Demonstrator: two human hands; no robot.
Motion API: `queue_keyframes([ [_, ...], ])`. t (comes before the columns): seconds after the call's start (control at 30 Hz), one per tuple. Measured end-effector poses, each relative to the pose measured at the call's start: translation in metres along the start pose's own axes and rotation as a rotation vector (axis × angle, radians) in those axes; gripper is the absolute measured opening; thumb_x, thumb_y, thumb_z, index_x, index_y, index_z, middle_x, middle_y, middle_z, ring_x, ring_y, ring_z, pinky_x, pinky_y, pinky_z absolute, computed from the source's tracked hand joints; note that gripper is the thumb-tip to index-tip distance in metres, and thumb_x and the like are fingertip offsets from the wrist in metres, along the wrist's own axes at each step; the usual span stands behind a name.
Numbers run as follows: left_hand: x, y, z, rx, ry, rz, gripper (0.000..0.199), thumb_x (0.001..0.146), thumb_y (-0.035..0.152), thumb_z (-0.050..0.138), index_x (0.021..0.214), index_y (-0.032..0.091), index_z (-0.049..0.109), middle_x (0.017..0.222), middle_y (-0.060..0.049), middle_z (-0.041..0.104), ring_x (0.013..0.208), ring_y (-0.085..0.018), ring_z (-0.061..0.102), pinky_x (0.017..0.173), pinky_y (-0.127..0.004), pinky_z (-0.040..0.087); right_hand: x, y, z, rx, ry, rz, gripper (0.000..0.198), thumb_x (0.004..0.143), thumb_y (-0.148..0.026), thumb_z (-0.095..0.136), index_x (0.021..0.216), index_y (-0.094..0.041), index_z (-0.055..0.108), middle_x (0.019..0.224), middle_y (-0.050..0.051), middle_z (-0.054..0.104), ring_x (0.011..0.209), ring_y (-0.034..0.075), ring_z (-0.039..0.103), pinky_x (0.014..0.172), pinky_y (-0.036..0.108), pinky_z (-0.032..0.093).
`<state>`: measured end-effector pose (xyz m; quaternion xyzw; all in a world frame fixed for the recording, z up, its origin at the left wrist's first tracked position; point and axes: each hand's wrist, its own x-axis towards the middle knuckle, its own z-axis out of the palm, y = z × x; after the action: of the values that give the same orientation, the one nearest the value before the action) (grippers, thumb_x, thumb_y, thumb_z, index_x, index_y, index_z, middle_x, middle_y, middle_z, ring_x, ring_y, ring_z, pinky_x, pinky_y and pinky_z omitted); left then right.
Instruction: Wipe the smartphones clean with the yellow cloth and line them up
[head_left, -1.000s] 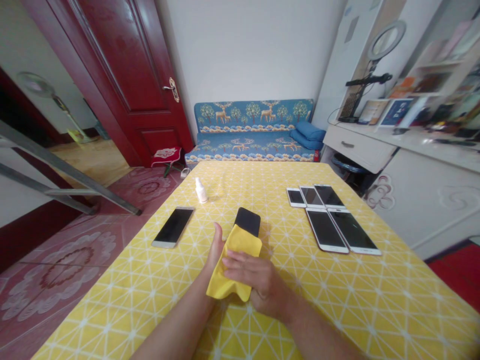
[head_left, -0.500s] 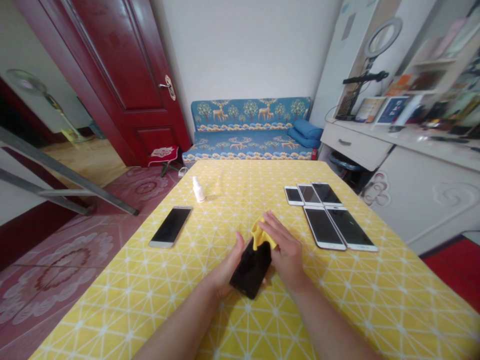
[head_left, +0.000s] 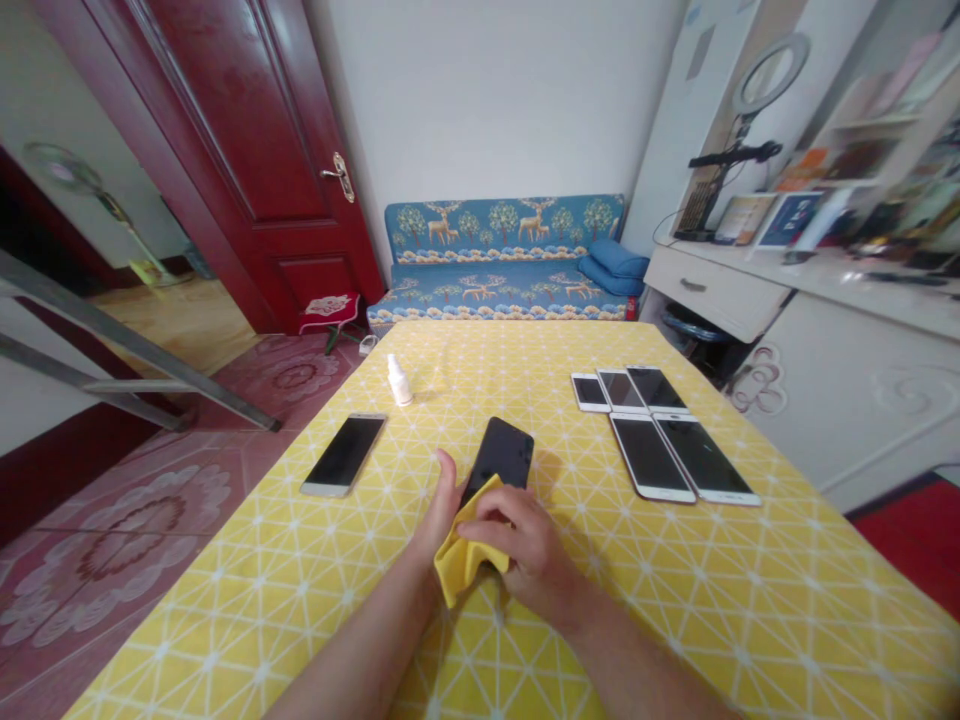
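Observation:
A black smartphone (head_left: 507, 449) lies tilted in my left hand (head_left: 441, 508), its dark screen facing up. My left thumb sticks up beside the phone's left edge, and the other fingers are hidden beneath it. In my right hand (head_left: 534, 548) is a yellow cloth (head_left: 469, 558), bunched under the fingers and pressed over the phone's near end. The cloth hides that lower part of the screen. To the left, a gold-and-white smartphone (head_left: 345, 455) rests on the table, with a small white spray bottle (head_left: 399, 382) standing beyond it.
Several white-framed phones (head_left: 652, 455) lie grouped in two rows on the right of the yellow patterned tablecloth (head_left: 480, 350). Past the far edge is a blue sofa (head_left: 502, 250). A white cabinet (head_left: 840, 370) stands at the right, a metal ladder-like frame (head_left: 142, 365) at the left.
My right hand has slid the yellow cloth from the phone's far end down to its near end. The phone's far end now shows, and the phone sits slightly farther forward.

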<state>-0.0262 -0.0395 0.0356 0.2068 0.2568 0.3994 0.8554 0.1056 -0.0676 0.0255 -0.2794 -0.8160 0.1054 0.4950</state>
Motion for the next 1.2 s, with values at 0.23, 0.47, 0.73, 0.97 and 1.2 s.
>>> queue_keyframes([
  [0.23, -0.005, -0.015, 0.008, 0.221, -0.056, -0.149, 0.067, 0.085, 0.065, 0.037, 0.111, 0.009, 0.063, 0.087, -0.018, 0.072, 0.073, -0.025, 0.070, 0.064, -0.033, 0.055, -0.002, 0.034, -0.025, -0.133, 0.365, 0.240, 0.045, 0.085, -0.005, 0.043, 0.114, -0.031, 0.066, 0.096, 0.006, 0.056, 0.092, 0.020, 0.057, 0.078, 0.036, 0.048],
  [0.47, -0.001, -0.004, 0.006, 0.114, 0.046, -0.065, 0.061, 0.089, 0.058, 0.040, 0.101, 0.004, 0.066, 0.089, -0.019, 0.072, 0.071, -0.023, 0.070, 0.065, -0.033, 0.055, -0.004, 0.034, -0.022, -0.165, 0.291, 0.263, 0.040, 0.081, -0.003, 0.046, 0.106, -0.026, 0.067, 0.093, 0.005, 0.059, 0.089, 0.021, 0.057, 0.076, 0.035, 0.046],
  [0.73, 0.006, 0.007, 0.004, -0.035, 0.305, 0.179, 0.042, 0.091, 0.040, 0.047, 0.109, 0.006, 0.066, 0.079, -0.010, 0.074, 0.076, -0.021, 0.070, 0.075, -0.030, 0.055, -0.001, 0.000, 0.003, -0.126, -0.064, 0.025, 0.025, 0.079, -0.008, 0.055, 0.094, -0.024, 0.068, 0.082, 0.003, 0.060, 0.080, 0.018, 0.056, 0.071, 0.033, 0.042],
  [0.97, 0.008, -0.001, 0.004, 0.026, 0.388, 0.219, 0.032, 0.088, 0.036, 0.055, 0.103, 0.009, 0.063, 0.081, -0.010, 0.073, 0.066, -0.021, 0.069, 0.064, -0.032, 0.055, -0.006, 0.032, -0.019, -0.009, 0.386, 0.436, 0.034, 0.075, -0.001, 0.044, 0.095, -0.022, 0.062, 0.093, 0.004, 0.059, 0.089, 0.019, 0.056, 0.077, 0.034, 0.045],
  [1.2, 0.009, -0.004, -0.003, -0.036, 0.354, 0.199, 0.028, 0.086, 0.038, 0.057, 0.082, 0.012, 0.063, 0.065, -0.005, 0.067, 0.058, -0.017, 0.063, 0.061, -0.029, 0.052, -0.004, -0.007, -0.009, 0.241, 0.236, 0.241, 0.023, 0.081, -0.010, 0.051, 0.100, -0.022, 0.055, 0.097, 0.004, 0.055, 0.092, 0.019, 0.056, 0.081, 0.035, 0.046],
])
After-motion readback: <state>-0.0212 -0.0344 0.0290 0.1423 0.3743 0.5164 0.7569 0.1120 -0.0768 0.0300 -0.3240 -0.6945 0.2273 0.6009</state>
